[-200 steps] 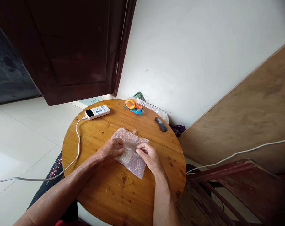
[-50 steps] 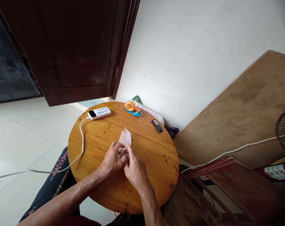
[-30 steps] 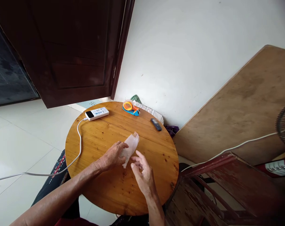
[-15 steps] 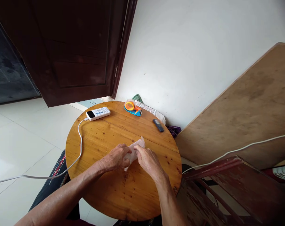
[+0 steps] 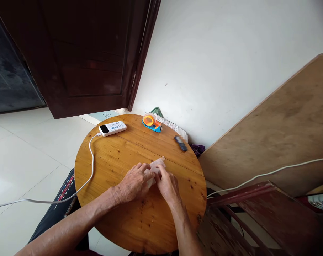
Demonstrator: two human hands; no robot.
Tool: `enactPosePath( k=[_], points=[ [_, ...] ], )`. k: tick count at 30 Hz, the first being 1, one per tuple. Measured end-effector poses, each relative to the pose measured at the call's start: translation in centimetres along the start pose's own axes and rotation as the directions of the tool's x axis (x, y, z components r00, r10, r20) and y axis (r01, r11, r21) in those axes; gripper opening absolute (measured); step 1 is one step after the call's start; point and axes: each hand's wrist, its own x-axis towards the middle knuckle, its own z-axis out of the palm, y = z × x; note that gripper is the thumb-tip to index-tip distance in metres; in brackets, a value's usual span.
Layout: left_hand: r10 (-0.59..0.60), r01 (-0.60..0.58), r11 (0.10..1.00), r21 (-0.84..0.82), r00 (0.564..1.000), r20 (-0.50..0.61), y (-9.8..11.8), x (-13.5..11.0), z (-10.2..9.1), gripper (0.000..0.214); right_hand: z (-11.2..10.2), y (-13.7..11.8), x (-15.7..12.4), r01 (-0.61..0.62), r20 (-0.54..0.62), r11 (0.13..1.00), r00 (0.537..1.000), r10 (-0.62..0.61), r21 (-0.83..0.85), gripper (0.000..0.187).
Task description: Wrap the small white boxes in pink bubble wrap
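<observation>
Pale, translucent wrap (image 5: 158, 163) lies near the middle of the table (image 5: 108, 160), set at a slant between your left hand (image 5: 135, 181) and your right hand (image 5: 168, 182), its far end exposed. The left hand arches over the left side with bent fingers; the right hand curls at the opposite side, thumb and forefinger bent inward. Fingertips are partly covered, so you cannot tell whether either hand truly pinches the wrap. Expect a light, soft, slightly slippery material that creases readily; any contents are hidden, so treat them as possibly fragile. Take hold along both long edges, using flat, even finger pressure.
</observation>
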Motion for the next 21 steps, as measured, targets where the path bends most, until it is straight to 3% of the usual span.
enactPosePath(
  k=[4,9,15,21],
  points=[
    [0.048,-0.052,0.998,0.044,0.995,0.093,0.3,0.6,-0.8,0.035,0.4,2.6,-0.3,-0.154,-0.117,0.977,0.978,0.172,0.148,0.022],
    [0.019,-0.026,0.999,0.043,0.99,0.138,0.2,0.8,-0.8,0.029,1.0,4.7,1.1,-0.249,-0.118,0.937,0.952,0.284,0.244,0.036],
    [-0.057,0.052,0.997,0.062,0.995,0.085,0.6,0.2,0.1,0.025,1.5,4.6,3.9,-0.27,-0.019,0.892,0.955,0.297,0.364,0.043],
    [-0.203,0.196,0.975,0.103,0.977,0.063,1.9,-0.5,0.3,0.024,1.9,4.4,4.9,-0.272,0.044,0.856,0.958,0.282,0.44,0.025]
  ],
)
